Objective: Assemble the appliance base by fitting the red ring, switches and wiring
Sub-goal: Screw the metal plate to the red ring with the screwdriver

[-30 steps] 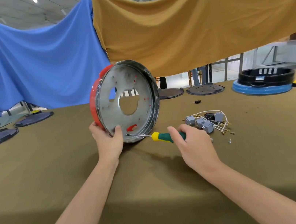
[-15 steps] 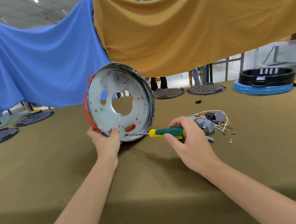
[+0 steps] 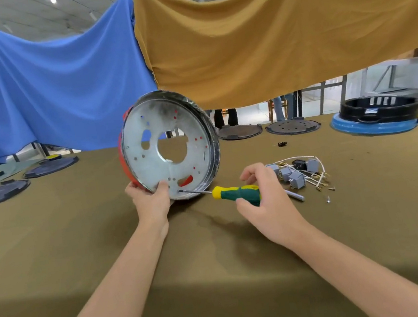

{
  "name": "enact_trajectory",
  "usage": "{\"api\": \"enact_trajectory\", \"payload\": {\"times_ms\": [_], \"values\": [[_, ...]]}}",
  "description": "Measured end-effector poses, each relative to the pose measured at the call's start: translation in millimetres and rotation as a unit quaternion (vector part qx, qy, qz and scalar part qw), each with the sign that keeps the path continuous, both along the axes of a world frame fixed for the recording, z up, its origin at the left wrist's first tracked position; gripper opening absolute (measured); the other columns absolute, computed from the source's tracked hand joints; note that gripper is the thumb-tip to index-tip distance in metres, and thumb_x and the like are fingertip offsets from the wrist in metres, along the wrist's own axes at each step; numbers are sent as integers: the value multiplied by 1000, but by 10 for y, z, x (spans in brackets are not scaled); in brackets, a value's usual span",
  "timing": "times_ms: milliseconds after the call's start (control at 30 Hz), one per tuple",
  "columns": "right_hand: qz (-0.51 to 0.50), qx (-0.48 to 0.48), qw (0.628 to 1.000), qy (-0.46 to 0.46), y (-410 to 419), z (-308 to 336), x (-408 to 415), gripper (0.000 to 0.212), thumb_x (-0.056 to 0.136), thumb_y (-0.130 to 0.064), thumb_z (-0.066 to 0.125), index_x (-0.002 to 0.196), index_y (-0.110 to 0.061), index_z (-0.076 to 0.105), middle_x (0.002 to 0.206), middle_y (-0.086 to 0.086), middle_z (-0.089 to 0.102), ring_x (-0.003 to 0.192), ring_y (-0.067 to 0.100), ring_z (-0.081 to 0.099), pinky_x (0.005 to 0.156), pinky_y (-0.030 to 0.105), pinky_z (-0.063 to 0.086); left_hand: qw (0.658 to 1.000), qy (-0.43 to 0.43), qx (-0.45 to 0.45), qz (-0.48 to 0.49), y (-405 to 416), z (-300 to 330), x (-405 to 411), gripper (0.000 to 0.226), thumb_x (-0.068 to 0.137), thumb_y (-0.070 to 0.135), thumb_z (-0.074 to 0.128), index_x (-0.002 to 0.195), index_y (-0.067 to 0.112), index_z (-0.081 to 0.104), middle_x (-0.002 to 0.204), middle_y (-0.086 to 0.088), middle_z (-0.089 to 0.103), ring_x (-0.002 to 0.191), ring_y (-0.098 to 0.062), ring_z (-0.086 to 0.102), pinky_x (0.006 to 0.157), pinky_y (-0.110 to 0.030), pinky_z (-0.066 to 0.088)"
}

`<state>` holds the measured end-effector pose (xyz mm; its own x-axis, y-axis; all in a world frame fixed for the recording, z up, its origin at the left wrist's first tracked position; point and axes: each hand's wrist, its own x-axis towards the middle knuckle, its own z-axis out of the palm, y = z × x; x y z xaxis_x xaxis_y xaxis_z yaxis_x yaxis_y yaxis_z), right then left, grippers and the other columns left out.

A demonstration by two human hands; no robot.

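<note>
The left hand (image 3: 151,203) clamps its grip on the appliance base (image 3: 171,147), propped on edge on the table (image 3: 53,249) so its inner face meets the screwdriver (image 3: 224,193) the right hand (image 3: 265,198) grips, likely driving a screw.

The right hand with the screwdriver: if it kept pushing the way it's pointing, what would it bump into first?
The right hand points the screwdriver left toward the metal dish. Its tip already sits at a hole low on the dish, beside the left hand's thumb, so it would likely meet the dish first.
</note>
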<state>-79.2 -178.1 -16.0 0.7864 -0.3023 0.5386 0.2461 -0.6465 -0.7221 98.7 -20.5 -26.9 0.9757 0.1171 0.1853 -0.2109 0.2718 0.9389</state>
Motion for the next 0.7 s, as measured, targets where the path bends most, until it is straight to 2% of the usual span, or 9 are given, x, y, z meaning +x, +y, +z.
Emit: {"api": "enact_trajectory", "payload": {"times_ms": [67, 100, 233, 300, 433, 500, 567, 633, 700], "values": [[5, -21, 1000, -12, 13, 8, -12, 26, 87, -9, 63, 98, -25, 47, 97, 0, 47, 80, 0, 46, 67, 8, 37, 1000, 12, -12, -1, -7, -1, 13, 47, 91, 3, 63, 121, 20, 31, 129, -3, 49, 97, -7, 60, 71, -34, 59], [-2, -26, 999, -20, 11, 5, -12, 23, 88, -10, 63, 97, -25, 48, 96, -1, 49, 79, 1, 46, 66, 9, 37, 1000, 14, -11, 1, -5, -5, 18, 47, 91, 3, 63, 121, 20, 31, 128, -3, 50, 97, -7, 60, 70, -33, 59], [-36, -28, 998, -47, -12, -2, -23, 15, 90, -17, 67, 97, -25, 56, 96, -1, 53, 84, -2, 48, 67, 6, 36, 999, -10, 31, 4, 6, -10, 9, 52, 89, 7, 64, 127, 19, 31, 134, -6, 49, 114, -20, 60, 96, -49, 55], [-55, -29, 997, -41, -21, -5, -21, 8, 92, -26, 65, 95, -24, 58, 89, -5, 55, 79, 1, 49, 65, 11, 36, 997, -46, 64, -1, 5, -2, -11, 53, 89, 7, 65, 127, 22, 30, 136, -9, 48, 118, -21, 58, 103, -49, 50], [-94, -21, 995, 7, -53, -29, 9, 28, 99, -38, 53, 82, -19, 61, 60, -6, 52, 52, 8, 43, 49, 21, 29, 985, -114, 126, -8, -8, -5, -51, 54, 90, 6, 65, 128, 23, 30, 138, -15, 45, 127, -25, 51, 112, -48, 41], [-106, -30, 994, 23, -48, -30, 18, 36, 101, -41, 46, 77, -18, 60, 56, -4, 50, 49, 10, 40, 48, 24, 30, 983, -126, 133, -11, -9, -6, -55, 53, 90, 5, 64, 128, 22, 30, 138, -16, 44, 130, -26, 49, 113, -48, 40], [-99, -30, 994, 21, -26, -23, 21, 31, 99, -40, 49, 79, -19, 59, 63, -6, 53, 55, 9, 45, 50, 21, 32, 988, -107, 113, -11, -8, 1, -52, 53, 91, 5, 64, 129, 20, 30, 139, -15, 45, 127, -24, 52, 111, -48, 42], [-69, -24, 997, 9, -3, -4, 19, 9, 94, -32, 59, 92, -23, 57, 84, -9, 56, 73, 3, 51, 59, 13, 37, 995, -69, 73, -9, -9, 4, -41, 54, 91, 4, 64, 131, 15, 30, 138, -12, 48, 122, -23, 57, 108, -49, 46], [-27, -28, 999, -3, 17, -7, 4, 21, 87, -20, 64, 101, -25, 51, 99, -6, 48, 89, -3, 49, 70, 7, 39, 999, -29, 37, -3, -1, 4, -32, 55, 91, 5, 64, 132, 13, 29, 136, -9, 48, 121, -23, 58, 104, -51, 49]]}}
